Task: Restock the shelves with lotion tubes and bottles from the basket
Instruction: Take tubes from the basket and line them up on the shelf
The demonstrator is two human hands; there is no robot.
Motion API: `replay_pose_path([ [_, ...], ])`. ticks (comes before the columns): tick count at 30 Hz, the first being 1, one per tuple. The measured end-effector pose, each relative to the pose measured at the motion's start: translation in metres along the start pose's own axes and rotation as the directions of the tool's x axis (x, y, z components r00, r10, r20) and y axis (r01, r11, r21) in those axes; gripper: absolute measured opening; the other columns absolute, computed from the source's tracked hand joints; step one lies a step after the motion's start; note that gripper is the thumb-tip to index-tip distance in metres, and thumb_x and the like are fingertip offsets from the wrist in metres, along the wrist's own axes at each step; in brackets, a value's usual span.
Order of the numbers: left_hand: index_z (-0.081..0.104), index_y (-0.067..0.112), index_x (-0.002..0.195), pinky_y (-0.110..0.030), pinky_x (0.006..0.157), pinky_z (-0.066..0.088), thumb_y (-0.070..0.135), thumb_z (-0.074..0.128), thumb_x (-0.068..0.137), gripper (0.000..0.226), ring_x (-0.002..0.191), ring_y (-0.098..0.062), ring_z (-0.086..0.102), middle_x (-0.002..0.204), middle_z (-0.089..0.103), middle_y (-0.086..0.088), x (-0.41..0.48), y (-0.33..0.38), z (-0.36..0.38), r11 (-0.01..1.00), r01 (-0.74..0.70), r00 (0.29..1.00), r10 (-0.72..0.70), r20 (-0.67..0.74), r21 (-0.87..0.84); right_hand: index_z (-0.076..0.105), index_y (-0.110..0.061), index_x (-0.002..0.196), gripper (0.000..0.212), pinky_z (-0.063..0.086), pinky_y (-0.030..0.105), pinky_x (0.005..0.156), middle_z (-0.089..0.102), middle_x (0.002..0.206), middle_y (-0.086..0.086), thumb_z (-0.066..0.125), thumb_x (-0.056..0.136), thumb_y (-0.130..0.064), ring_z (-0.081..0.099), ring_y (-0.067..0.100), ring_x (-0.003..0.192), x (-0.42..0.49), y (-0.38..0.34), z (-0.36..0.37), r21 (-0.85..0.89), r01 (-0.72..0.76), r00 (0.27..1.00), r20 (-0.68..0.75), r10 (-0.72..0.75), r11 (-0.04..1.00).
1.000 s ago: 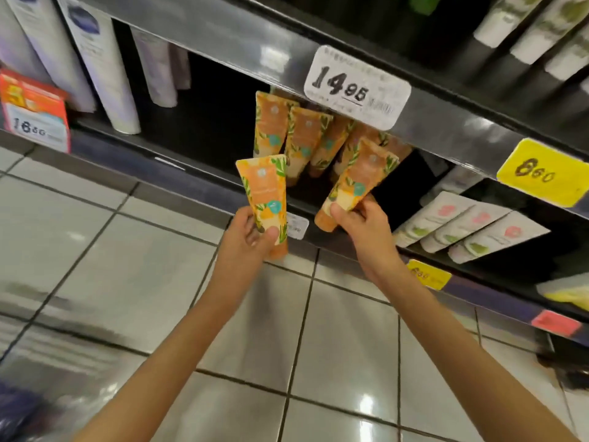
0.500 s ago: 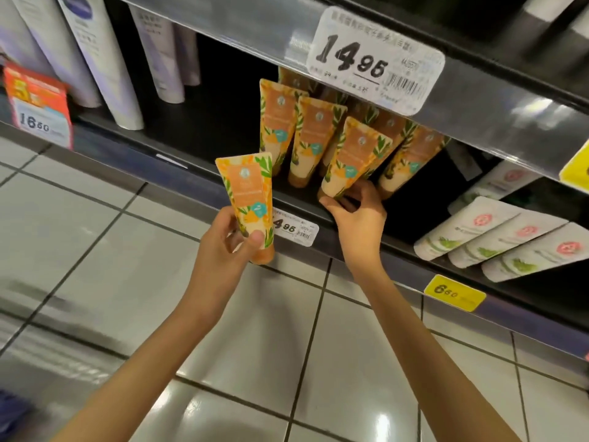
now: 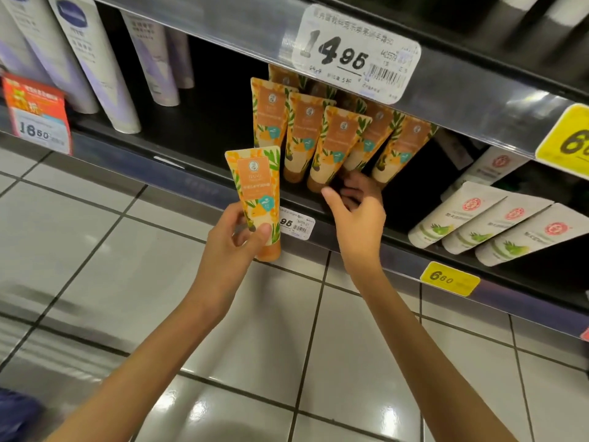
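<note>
Fingers [image 3: 234,218] of left hand [image 3: 223,250] pinch orange tube [image 3: 256,186] — right hand [image 3: 357,215] (fingers loose) empty.

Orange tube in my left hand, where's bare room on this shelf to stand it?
Bare shelf floor lies between the lilac-white bottles and the orange tube row. A narrower gap separates that row from the white tubes. The row itself is crowded, right hand at its base.

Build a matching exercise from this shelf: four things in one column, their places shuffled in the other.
1 held orange tube
2 white tubes with red seals
3 tall white bottles
4 yellow price tag

a standing at the shelf's left
b on the shelf's front edge
c in the left hand
d leaning at the shelf's right

Pairs: 1-c, 2-d, 3-a, 4-b
</note>
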State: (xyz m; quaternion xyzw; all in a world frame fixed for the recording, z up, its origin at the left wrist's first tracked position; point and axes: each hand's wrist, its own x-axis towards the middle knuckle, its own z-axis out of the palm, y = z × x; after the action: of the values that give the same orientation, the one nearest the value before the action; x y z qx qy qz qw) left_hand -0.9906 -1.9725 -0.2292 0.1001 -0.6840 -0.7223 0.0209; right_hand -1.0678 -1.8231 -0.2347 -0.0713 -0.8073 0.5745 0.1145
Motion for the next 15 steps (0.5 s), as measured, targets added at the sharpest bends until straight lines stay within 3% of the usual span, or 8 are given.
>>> replay_pose_path([
  [3, 0.052, 0.037, 0.104, -0.003, 0.066, 0.047, 0.021, 0.054, 0.089, 0.022, 0.092, 0.009, 0.060, 0.102, 0.063, 0.016, 0.002, 0.004, 0.013, 1.000, 0.017, 0.994, -0.014, 0.109, -0.026, 0.053, -0.034, 0.109, 0.032, 0.048, 0.009, 0.076, 0.057, 0.105, -0.006, 0.065, 0.081, -0.025, 0.057, -0.002, 0.092, -0.041, -0.001, -0.025, 0.077, 0.020, 0.962, 0.271, -0.040, 0.997],
  [6, 0.055, 0.028, 0.111, -0.009, 0.072, 0.050, 0.018, 0.055, 0.088, 0.025, 0.094, 0.003, 0.062, 0.105, 0.065, 0.008, 0.006, 0.013, 0.034, 0.999, 0.011, 0.963, -0.002, 0.270, -0.033, 0.052, -0.037, 0.106, 0.038, 0.052, 0.021, 0.083, 0.060, 0.105, -0.006, 0.069, 0.077, -0.019, 0.060, 0.007, 0.097, -0.061, 0.002, -0.037, 0.053, 0.048, 0.901, 0.429, -0.066, 0.997],
  [10, 0.054, 0.019, 0.124, -0.012, 0.081, 0.051, 0.018, 0.057, 0.089, 0.036, 0.104, -0.003, 0.060, 0.115, 0.064, 0.004, 0.017, 0.022, 0.050, 0.997, -0.024, 0.918, -0.008, 0.396, 0.075, 0.056, -0.022, 0.111, 0.034, 0.053, 0.028, 0.085, 0.065, 0.106, 0.001, 0.066, 0.081, -0.008, 0.064, 0.013, 0.099, -0.052, 0.007, -0.047, 0.166, -0.129, 0.910, 0.412, 0.050, 0.978],
  [12, 0.049, 0.020, 0.131, -0.008, 0.081, 0.049, 0.017, 0.054, 0.090, 0.041, 0.107, 0.001, 0.059, 0.119, 0.063, 0.007, 0.021, 0.022, 0.050, 0.998, 0.032, 0.908, -0.051, 0.415, 0.052, 0.055, -0.018, 0.114, 0.034, 0.052, 0.022, 0.082, 0.065, 0.105, 0.000, 0.065, 0.083, -0.010, 0.063, 0.009, 0.099, -0.044, 0.008, -0.049, 0.170, -0.123, 0.927, 0.373, 0.052, 0.978],
  [15, 0.048, 0.022, 0.132, 0.002, 0.075, 0.043, 0.017, 0.053, 0.091, 0.042, 0.100, 0.019, 0.055, 0.114, 0.060, 0.019, 0.020, 0.017, 0.045, 0.996, 0.051, 0.936, -0.071, 0.345, 0.067, 0.053, -0.022, 0.107, 0.032, 0.051, 0.018, 0.082, 0.063, 0.103, -0.005, 0.067, 0.081, -0.011, 0.062, 0.007, 0.098, -0.027, 0.006, -0.044, 0.105, -0.043, 0.973, 0.230, 0.017, 0.994],
])
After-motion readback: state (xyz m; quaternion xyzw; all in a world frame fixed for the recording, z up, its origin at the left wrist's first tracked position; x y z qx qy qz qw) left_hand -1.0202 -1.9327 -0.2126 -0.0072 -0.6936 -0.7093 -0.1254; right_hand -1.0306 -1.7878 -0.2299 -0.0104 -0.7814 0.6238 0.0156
